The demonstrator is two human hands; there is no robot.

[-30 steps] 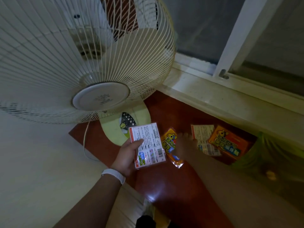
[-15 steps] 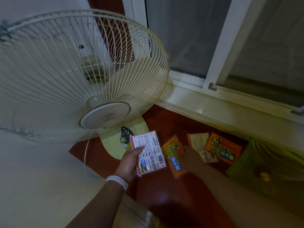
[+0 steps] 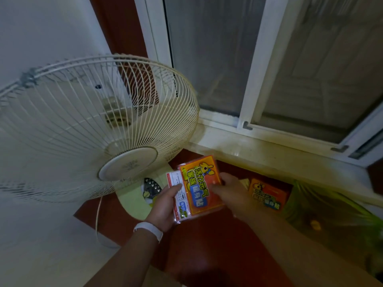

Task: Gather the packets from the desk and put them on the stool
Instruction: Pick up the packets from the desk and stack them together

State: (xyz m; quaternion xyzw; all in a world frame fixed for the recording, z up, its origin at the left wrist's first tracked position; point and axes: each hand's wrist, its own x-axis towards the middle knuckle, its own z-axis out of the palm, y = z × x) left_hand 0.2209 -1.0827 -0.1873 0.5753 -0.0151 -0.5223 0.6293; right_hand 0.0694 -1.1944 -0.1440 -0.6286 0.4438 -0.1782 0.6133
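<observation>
The person is building a small stack in the left hand (image 3: 163, 206), which is closed on a white-backed packet (image 3: 178, 196) with the thumb pressed across its face and the fingers curled behind it, so that the flat pack is sitting upright like a tray for the next one. The right hand (image 3: 228, 191) is laying an orange packet (image 3: 200, 186) over it, fingertips pinching that packet's right edge; the two are overlapping, with the orange one covering most of the white one, which seems meant to keep everything carried in a single grip. Another orange packet (image 3: 267, 194) is lying on the red desk (image 3: 207, 255) to the right, near the window sill (image 3: 279, 156), and a pale one is just peeking out from behind the right hand, too hidden to describe. The stool is not in view, so delivery is probably waiting until the desk is cleared. A big white fan (image 3: 93, 129) is standing just left of the hands, its cage leaning over the desk and its pale base (image 3: 132, 197) right beside the left hand, crowding any leftward move. A greenish plastic bag (image 3: 323, 214) is bunched just beyond the lying packet and could snag a reach there.
</observation>
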